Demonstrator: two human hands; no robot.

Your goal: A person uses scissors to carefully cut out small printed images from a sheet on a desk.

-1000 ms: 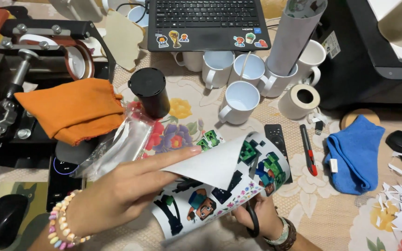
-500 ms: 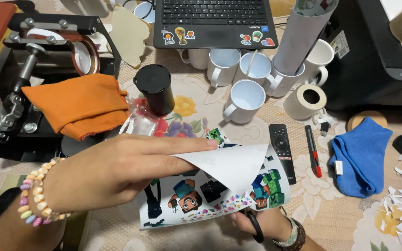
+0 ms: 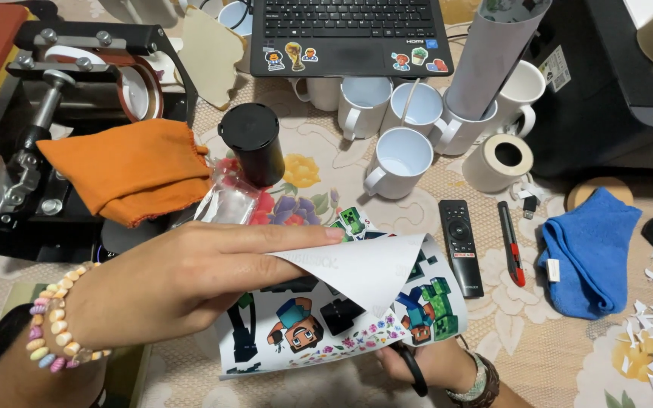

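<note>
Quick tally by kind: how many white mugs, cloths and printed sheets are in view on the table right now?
White mugs: 6
Cloths, one orange and one blue: 2
Printed sheet, held by the left hand, with the right hand under it: 1
Total: 9

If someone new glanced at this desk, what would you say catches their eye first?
First, the printed sheet of blocky cartoon figures at bottom centre, its corner curled over by the left hand, while the right hand grips black-handled scissors beneath it. Next, the orange cloth draped at left, and the white mugs clustered below the laptop.
</note>
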